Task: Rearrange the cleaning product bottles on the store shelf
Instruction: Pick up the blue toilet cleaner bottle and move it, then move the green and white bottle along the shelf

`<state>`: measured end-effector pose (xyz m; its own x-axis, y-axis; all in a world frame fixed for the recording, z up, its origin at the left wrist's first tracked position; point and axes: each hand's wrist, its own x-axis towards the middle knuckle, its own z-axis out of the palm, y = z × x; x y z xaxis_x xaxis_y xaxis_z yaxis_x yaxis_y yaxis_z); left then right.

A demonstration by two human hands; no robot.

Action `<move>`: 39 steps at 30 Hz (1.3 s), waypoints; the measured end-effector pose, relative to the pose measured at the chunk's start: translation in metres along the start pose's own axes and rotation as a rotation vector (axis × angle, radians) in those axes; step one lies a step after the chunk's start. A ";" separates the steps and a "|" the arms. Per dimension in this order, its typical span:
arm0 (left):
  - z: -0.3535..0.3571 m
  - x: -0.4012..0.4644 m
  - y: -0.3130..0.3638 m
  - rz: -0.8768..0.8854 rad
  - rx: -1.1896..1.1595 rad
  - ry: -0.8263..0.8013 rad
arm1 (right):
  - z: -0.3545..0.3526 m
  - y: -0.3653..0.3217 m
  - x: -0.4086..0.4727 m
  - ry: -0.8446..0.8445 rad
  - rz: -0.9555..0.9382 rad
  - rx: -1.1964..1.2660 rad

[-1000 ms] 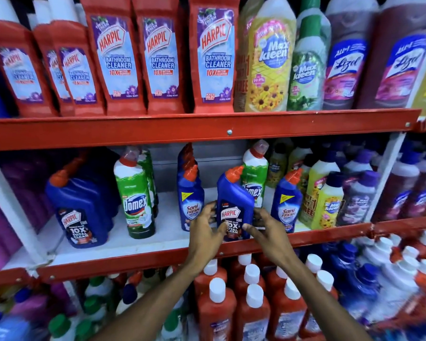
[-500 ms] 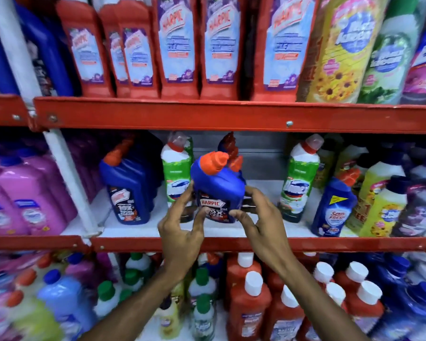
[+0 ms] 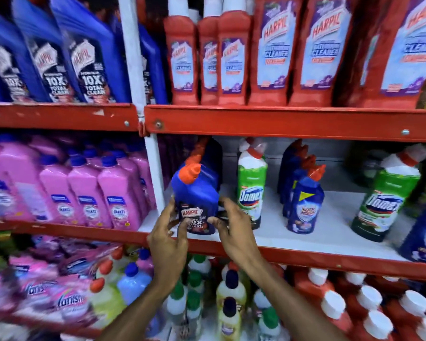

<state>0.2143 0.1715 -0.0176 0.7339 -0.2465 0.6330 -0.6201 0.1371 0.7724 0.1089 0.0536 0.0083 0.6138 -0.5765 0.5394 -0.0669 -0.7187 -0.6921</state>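
Shelf (image 3: 280,249): middle tier, white deck.
Harpic bottle (image 3: 197,195): moved from mid-shelf to far left end, by the white upright (image 3: 155,173); base on deck.
Left hand (image 3: 167,244): clasping its lower left.
Right hand (image 3: 234,232): clasping lower right.
Meaning: regrouped with blue Harpics behind; release likely next.

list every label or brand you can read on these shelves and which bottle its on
"HARPIC", "10X TOTAL CLEAN": the blue bottle held between the left hand and the right hand.
"HARPIC", "10X TOTAL CLEAN": big blue bottles, top shelf.
"HARPIC", "CLEANER": red bottles, top shelf.
"Domex": green bottles.
"Sani Fresh": small blue bottle, partly blurred.
Pink bottles: label too blurred to read.
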 end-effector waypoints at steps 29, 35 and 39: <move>0.080 -0.038 0.056 0.736 0.631 -0.287 | -0.131 0.047 -0.070 0.297 -0.154 -0.786; 0.144 -0.071 0.088 0.767 0.703 -0.446 | -0.202 0.084 -0.099 0.282 0.049 -0.976; 0.183 -0.091 0.106 0.846 0.617 -0.531 | -0.235 0.107 -0.110 0.313 0.138 -0.924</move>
<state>0.0312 0.0325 -0.0025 -0.0938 -0.6886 0.7190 -0.9912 -0.0031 -0.1323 -0.1507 -0.0518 -0.0121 0.3270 -0.6594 0.6769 -0.7927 -0.5814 -0.1834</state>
